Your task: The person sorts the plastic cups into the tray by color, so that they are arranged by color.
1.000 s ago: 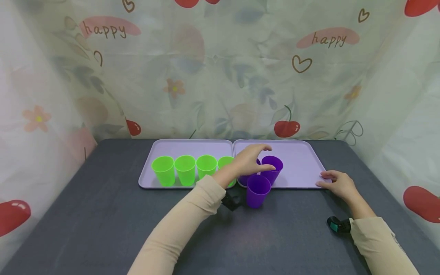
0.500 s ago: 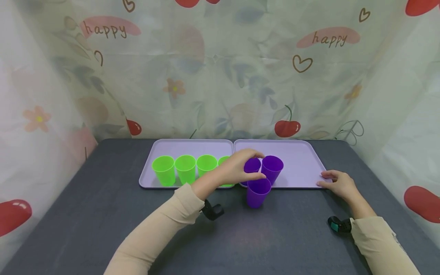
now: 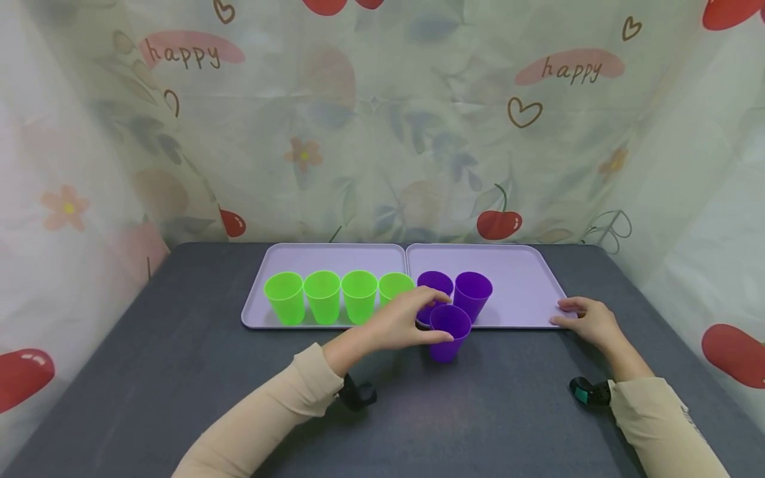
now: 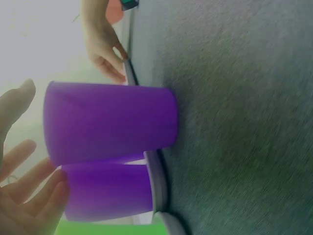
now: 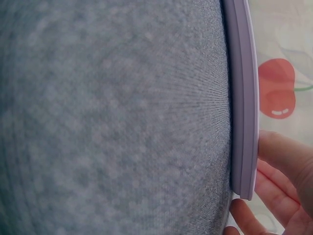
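Note:
A purple cup (image 3: 459,332) stands upright on the table just in front of the right lilac tray (image 3: 526,285). My left hand (image 3: 391,322) is at its left side, thumb and fingers spread apart near the rim. In the left wrist view, this purple cup (image 4: 110,122) shows in front of the fingers, which are separate and not closed round it. Two more purple cups, one at the tray's left end (image 3: 435,282) and one beside it (image 3: 474,295), stand in the right tray. My right hand (image 3: 588,322) holds that tray's front right corner, thumb and fingers on its rim (image 5: 244,98).
Several green cups (image 3: 323,295) stand in a row along the front of the left lilac tray (image 3: 335,253). Both trays lie side by side at the back of the dark grey table (image 3: 179,372). A printed curtain (image 3: 376,166) hangs behind.
My left hand has come back from above the cups in the tray, moving toward me and left, down to the front purple cup. The right hand and the cups have stayed in place.

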A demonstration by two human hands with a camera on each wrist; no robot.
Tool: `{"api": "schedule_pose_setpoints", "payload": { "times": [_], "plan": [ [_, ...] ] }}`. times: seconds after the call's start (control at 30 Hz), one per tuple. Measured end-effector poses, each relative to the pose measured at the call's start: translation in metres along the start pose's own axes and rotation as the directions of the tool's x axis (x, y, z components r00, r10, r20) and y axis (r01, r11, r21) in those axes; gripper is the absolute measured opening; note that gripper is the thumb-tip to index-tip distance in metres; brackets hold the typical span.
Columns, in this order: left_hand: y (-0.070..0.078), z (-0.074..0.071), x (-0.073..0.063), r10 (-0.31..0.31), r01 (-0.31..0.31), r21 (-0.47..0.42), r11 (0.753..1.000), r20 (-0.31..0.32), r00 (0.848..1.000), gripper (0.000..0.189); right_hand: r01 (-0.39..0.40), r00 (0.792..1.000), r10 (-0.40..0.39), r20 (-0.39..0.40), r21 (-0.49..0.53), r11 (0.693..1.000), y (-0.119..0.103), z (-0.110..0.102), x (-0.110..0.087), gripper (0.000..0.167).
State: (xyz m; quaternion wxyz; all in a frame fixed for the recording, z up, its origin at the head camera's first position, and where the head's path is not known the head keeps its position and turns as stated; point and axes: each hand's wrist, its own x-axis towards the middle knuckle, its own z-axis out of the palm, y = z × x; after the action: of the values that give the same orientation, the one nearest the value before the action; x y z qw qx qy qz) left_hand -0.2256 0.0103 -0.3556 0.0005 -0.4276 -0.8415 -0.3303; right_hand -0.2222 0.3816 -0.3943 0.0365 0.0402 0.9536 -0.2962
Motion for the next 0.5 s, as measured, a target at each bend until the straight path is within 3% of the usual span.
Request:
{"api": "schedule_pose_setpoints", "payload": {
  "times": [0.5],
  "plan": [
    [0.003, 0.015, -0.001, -0.051, 0.051, -0.013, 0.999, -0.044, 0.998, 0.053, 0.006, 1.000, -0.006, -0.012, -0.003, 1.000, 0.000, 0.001, 0.000, 0.057]
  ]
}}
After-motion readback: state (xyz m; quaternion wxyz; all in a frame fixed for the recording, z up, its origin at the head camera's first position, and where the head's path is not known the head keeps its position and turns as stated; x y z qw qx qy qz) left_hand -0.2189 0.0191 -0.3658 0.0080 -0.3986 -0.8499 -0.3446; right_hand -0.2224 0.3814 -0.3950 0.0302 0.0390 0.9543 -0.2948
